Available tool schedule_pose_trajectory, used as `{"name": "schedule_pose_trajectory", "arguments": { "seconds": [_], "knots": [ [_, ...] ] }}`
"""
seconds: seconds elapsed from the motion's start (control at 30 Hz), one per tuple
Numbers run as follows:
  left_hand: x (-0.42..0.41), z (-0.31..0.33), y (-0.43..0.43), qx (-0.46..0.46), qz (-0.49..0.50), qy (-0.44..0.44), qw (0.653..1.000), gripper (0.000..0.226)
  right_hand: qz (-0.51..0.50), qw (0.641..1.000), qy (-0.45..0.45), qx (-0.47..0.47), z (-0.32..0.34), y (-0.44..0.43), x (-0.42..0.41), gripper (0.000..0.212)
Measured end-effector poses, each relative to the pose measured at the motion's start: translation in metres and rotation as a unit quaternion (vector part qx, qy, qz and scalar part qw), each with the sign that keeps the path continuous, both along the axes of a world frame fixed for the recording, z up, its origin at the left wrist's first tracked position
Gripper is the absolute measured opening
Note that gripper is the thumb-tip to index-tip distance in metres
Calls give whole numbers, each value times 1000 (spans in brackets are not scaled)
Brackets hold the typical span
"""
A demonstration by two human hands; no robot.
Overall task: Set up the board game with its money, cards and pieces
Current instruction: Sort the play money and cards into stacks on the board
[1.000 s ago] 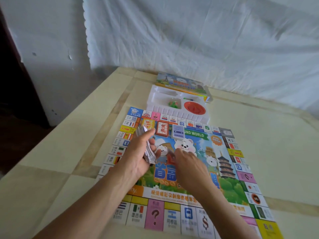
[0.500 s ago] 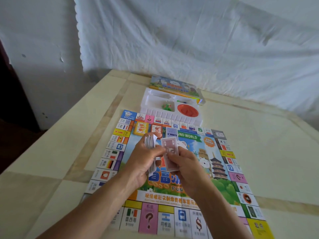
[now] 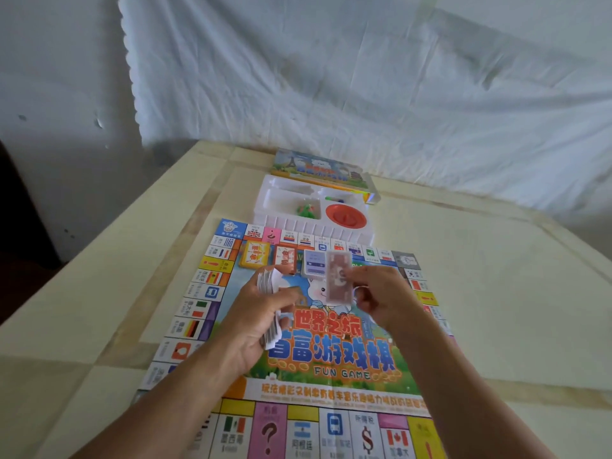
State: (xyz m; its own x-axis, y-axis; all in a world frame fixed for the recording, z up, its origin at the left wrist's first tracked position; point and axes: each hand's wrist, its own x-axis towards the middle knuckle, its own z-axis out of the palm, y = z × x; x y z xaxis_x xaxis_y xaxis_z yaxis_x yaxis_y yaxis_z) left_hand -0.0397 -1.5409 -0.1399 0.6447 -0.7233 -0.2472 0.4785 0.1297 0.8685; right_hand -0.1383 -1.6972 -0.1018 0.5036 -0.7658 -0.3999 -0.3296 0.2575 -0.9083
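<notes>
The colourful game board (image 3: pixel 334 356) lies flat on the table. Above its middle my left hand (image 3: pixel 265 319) grips a thick stack of paper money (image 3: pixel 270 293), edges fanned upward. My right hand (image 3: pixel 381 296) pinches a single reddish-brown banknote (image 3: pixel 338 279), held upright just right of the stack. Three card piles lie along the board's far inner edge: a yellow pile (image 3: pixel 255 255), a red pile (image 3: pixel 285 258) and a blue pile (image 3: pixel 314 265), partly hidden behind the banknote.
A white plastic tray (image 3: pixel 291 223) stands beyond the board, holding green pieces (image 3: pixel 306 210) and a red round dish (image 3: pixel 346 215). Behind it lies the game box lid (image 3: pixel 321 168). The beige table (image 3: pixel 496 293) stretches right; a white sheet hangs behind.
My right hand has pulled one banknote off the stack and carried it up and to the right, away from my left hand. The view has tilted slightly.
</notes>
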Motion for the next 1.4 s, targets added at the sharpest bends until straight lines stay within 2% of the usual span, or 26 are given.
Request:
{"name": "schedule_pose_trajectory", "arguments": {
  "seconds": [0.1, 0.3, 0.43, 0.67, 0.87, 0.97, 1.03, 1.1, 1.17, 1.27, 1.4],
  "knots": [
    [1, -2, -1, 4, 5, 6, 1000, 36, -51, 997, 49, 12, 0, -36, 13, 15],
    [4, -3, -3, 8, 14, 20, 1000, 34, -44, 986, 149, -52, -13, -54, 40, 5],
    [3, -5, -3, 7, 12, 18, 1000, 34, -37, 978, 176, -101, -29, -63, 48, 16],
    [4, -5, -3, 6, 10, 11, 1000, 34, 7, 933, 258, -251, -39, -64, 54, 14],
    [5, -7, -4, 13, 12, 13, 1000, 36, 49, 903, 297, -306, -31, -52, 52, 24],
    [5, -6, -4, 16, 9, 22, 1000, 36, 66, 888, 318, -327, -22, -43, 49, 17],
    [5, -3, -2, 17, 3, 36, 999, 36, 36, 884, 287, -368, -13, -36, 44, 4],
    [4, 0, 1, 3, -6, 67, 998, 41, 34, 915, 179, -360, -6, -12, 38, 5],
    [3, 6, 3, -22, -22, 120, 992, 46, 113, 954, 57, -273, -3, 30, 24, 11],
    [2, 11, 5, -44, -47, 204, 977, 39, 212, 961, 22, -174, -10, 83, 9, 22],
    [5, 13, 10, -82, -83, 200, 973, 30, 159, 982, -59, -82, -20, 80, 6, 14]
  ]
}}
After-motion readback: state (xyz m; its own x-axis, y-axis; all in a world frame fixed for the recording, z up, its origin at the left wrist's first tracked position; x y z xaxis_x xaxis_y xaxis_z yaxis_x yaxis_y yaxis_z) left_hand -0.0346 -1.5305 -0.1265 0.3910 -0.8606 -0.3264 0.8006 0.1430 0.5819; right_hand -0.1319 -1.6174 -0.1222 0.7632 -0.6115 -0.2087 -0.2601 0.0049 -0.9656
